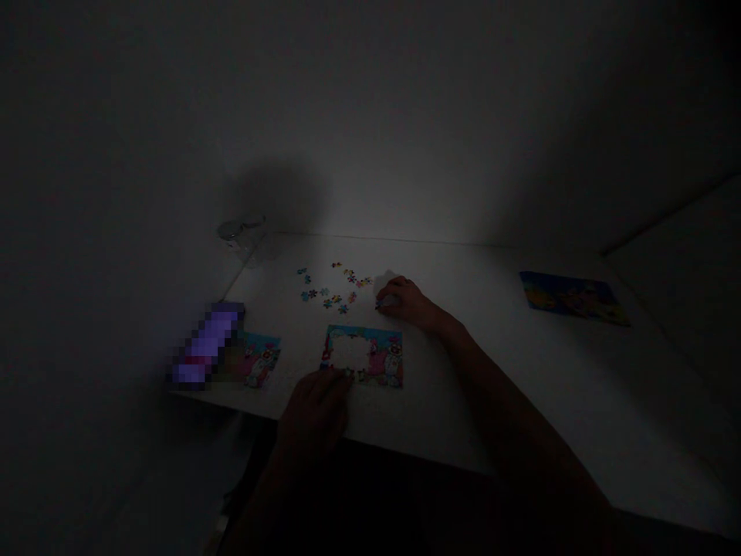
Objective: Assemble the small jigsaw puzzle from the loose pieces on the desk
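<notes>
Okay, the left hand [312, 413] is pressing its fingertips [341, 378] against the lower edge of a part-built jigsaw puzzle [376, 355], and in this gloom I can't tell whether it's gripping a piece. That puzzle is lying on the white surface [417, 417], with a pale gap showing in its middle-left section. Just ahead, the right hand [408, 301] is curling down beside scattered loose jigsaw pieces [329, 289], fingers bunched, its hold unclear. Over on the left, a picture card [258, 359] is sitting against a blurred purple object [205, 344], a clear glass [240, 235] is standing at the back corner, and a second picture card [573, 297] is lying far off to the right.
</notes>
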A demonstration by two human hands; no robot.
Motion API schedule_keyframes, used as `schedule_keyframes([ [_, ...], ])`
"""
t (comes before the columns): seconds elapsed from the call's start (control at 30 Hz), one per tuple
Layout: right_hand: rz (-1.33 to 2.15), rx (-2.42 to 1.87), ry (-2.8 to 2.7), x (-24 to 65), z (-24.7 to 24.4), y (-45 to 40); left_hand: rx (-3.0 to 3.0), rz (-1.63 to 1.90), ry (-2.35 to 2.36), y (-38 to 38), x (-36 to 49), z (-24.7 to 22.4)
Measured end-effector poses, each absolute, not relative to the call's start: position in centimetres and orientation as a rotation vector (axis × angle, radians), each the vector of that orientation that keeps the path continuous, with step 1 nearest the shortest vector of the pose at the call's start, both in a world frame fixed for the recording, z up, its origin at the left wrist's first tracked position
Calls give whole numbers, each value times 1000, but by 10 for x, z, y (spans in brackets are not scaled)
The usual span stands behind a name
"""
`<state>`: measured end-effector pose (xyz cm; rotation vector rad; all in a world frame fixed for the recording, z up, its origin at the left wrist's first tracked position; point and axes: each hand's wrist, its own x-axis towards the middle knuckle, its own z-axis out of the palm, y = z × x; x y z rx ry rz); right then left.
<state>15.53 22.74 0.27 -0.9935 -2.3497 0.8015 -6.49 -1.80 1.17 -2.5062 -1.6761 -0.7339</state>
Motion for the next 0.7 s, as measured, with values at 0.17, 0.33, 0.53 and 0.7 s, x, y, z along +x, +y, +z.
schedule_keyframes([
  [0.17,1054,-1040,-2197,152,3,226,-2525,-715,-1670,-17,-66,11],
  [0.33,1302,-1038,-2012,152,12,223,-2533,-745,-1648,-17,-69,4],
  [0.53,1610,-872,-2180,138,43,193,-2551,-808,-1636,-17,-70,2],
  [0.7,1625,-772,-2447,115,52,167,-2564,-825,-1661,-17,-71,5],
])
